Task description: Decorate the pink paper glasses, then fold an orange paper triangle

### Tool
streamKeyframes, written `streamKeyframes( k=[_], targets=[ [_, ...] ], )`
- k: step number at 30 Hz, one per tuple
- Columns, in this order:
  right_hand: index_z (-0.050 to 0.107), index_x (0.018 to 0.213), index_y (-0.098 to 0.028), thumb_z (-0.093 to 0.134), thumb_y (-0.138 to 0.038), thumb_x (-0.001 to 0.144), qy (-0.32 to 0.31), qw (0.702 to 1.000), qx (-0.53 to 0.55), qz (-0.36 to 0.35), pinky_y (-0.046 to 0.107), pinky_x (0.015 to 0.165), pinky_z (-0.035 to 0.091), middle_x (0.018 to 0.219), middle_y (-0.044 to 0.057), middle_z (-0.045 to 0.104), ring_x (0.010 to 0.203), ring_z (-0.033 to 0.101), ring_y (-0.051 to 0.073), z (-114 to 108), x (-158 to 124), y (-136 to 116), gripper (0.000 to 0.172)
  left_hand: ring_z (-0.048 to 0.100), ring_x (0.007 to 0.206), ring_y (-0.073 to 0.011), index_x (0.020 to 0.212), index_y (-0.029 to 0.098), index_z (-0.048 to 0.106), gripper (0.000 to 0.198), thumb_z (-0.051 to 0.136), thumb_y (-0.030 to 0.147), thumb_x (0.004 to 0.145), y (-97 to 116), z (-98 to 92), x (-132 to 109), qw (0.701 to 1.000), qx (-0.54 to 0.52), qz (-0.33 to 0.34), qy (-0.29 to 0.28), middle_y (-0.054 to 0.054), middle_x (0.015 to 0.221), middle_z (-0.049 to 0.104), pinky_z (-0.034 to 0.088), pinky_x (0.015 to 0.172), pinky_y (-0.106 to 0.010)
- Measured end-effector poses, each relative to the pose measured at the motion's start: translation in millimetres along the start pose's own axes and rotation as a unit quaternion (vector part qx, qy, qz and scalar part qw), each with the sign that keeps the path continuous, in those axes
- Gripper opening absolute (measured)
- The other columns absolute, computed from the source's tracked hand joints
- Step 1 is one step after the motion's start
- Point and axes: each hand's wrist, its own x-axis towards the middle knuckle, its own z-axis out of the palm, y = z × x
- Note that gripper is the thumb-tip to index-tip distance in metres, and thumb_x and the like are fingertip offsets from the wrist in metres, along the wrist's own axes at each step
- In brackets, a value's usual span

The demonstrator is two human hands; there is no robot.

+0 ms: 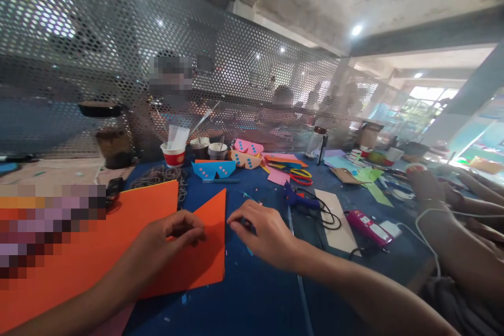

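Note:
A large orange paper sheet lies at the left and middle of the blue table, and a slanted cut edge rises to a point. Over this sheet is my left hand, its fingers loosely curled and a gap between thumb and forefinger. Whether its fingertips touch the paper I cannot tell. Just right of the sheet's straight edge, my right hand hovers above the table with bent fingers, thumb apart and nothing visible in it. Beyond the hands sit a blue paper mask and a blue glue gun with a black cord.
Red-handled and yellow-handled scissors lie on coloured paper. Paper cups, including a red-and-white cup, line the back near a mesh partition. A magenta power box with cables and another person's arm are at right.

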Motion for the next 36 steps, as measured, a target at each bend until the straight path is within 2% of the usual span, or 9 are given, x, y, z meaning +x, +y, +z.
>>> streamKeyframes(
  k=[4, 8, 13, 18, 24, 27, 30, 33, 36],
  targets=[
    [0.078, 0.107, -0.021, 0.065, -0.018, 0.104, -0.004, 1.0, 0.004, -0.003, 0.028, 0.079, 0.055, 0.1, 0.004, 0.079, 0.083, 0.072, 0.016, 2, -1, 1, 0.013, 0.077, 0.103, -0.03, 0.089, 0.03, 0.079, 0.044, 0.052, 0.064, 0.099, -9, -5.8, 5, 0.991, 0.116, 0.061, 0.008, -0.005, 0.102, 0.086, 0.058, 0.092, -0.039],
    [0.078, 0.105, -0.022, 0.065, -0.018, 0.104, -0.011, 1.0, 0.003, 0.005, 0.028, 0.08, 0.055, 0.1, 0.004, 0.081, 0.084, 0.074, 0.016, 4, -1, 2, 0.013, 0.068, 0.128, -0.035, 0.108, 0.029, 0.081, 0.03, 0.063, 0.05, 0.096, -22, -7.1, 10, 0.955, 0.256, 0.151, 0.012, -0.009, 0.131, 0.081, 0.046, 0.116, -0.049],
    [0.077, 0.102, -0.021, 0.066, -0.017, 0.103, -0.024, 1.0, -0.004, 0.017, 0.028, 0.079, 0.054, 0.098, 0.003, 0.081, 0.085, 0.074, 0.017, 5, -1, 1, 0.012, 0.069, 0.128, -0.0406, 0.131, 0.026, 0.076, 0.044, 0.066, 0.047, 0.093, -36, -5.6, 12, 0.939, 0.325, 0.114, -0.009, -0.013, 0.14, 0.078, 0.048, 0.108, -0.054],
    [0.077, 0.102, -0.021, 0.065, -0.017, 0.103, -0.026, 0.999, -0.011, 0.027, 0.028, 0.08, 0.053, 0.099, 0.003, 0.082, 0.085, 0.074, 0.017, 7, -1, 2, 0.013, 0.064, 0.138, -0.0475, 0.143, 0.022, 0.071, 0.059, 0.065, 0.045, 0.089, -37, -8.2, 15, 0.938, 0.336, 0.083, -0.001, -0.017, 0.152, 0.071, 0.046, 0.113, -0.061],
    [0.077, 0.102, -0.021, 0.065, -0.018, 0.103, -0.028, 0.999, -0.009, 0.036, 0.03, 0.082, 0.054, 0.101, 0.004, 0.082, 0.09, 0.076, 0.019, 8, -1, 5, 0.013, 0.067, 0.133, -0.0428, 0.151, 0.022, 0.063, 0.071, 0.067, 0.046, 0.084, -36, -9.6, 20, 0.964, 0.263, 0.046, 0.017, -0.017, 0.144, 0.075, 0.049, 0.112, -0.057],
    [0.077, 0.103, -0.022, 0.065, -0.018, 0.103, -0.024, 0.999, 0.0, 0.042, 0.03, 0.083, 0.054, 0.1, 0.003, 0.081, 0.091, 0.075, 0.019, 8, -1, 6, 0.013, 0.076, 0.108, -0.0346, 0.154, 0.02, 0.058, 0.079, 0.068, 0.041, 0.079, -34, -13.1, 25, 0.986, 0.164, 0.012, 0.025, -0.015, 0.125, 0.079, 0.058, 0.098, -0.048],
    [0.077, 0.103, -0.022, 0.065, -0.018, 0.104, -0.018, 0.998, 0.022, 0.055, 0.03, 0.083, 0.053, 0.1, 0.003, 0.08, 0.091, 0.074, 0.018, 9, -1, 8, 0.013, 0.075, 0.085, -0.0268, 0.151, 0.021, 0.06, 0.08, 0.072, 0.044, 0.076, -31, -21.7, 29, 0.997, 0.075, -0.008, 0.016, -0.011, 0.115, 0.079, 0.062, 0.085, -0.043],
    [0.076, 0.111, -0.022, 0.068, -0.02, 0.102, -0.006, 0.994, 0.062, 0.093, 0.032, 0.085, 0.055, 0.107, 0.004, 0.079, 0.092, 0.073, 0.018, 8, 1, 8, 0.012, 0.077, 0.093, -0.0272, 0.145, 0.022, 0.065, 0.071, 0.075, 0.051, 0.082, -27, -32.7, 31, 0.999, 0.043, -0.006, 0.013, -0.008, 0.106, 0.08, 0.062, 0.09, -0.041],
    [0.07, 0.126, -0.021, 0.074, -0.028, 0.1, -0.013, 0.977, 0.141, 0.157, 0.033, 0.087, 0.057, 0.118, 0.008, 0.077, 0.1, 0.073, 0.02, 8, 5, 8, 0.028, 0.079, 0.101, -0.0286, 0.134, 0.025, 0.072, 0.059, 0.08, 0.056, 0.085, -21, -40.3, 30, 0.998, -0.03, -0.041, 0.026, -0.007, 0.108, 0.082, 0.064, 0.089, -0.039]
  ],
)
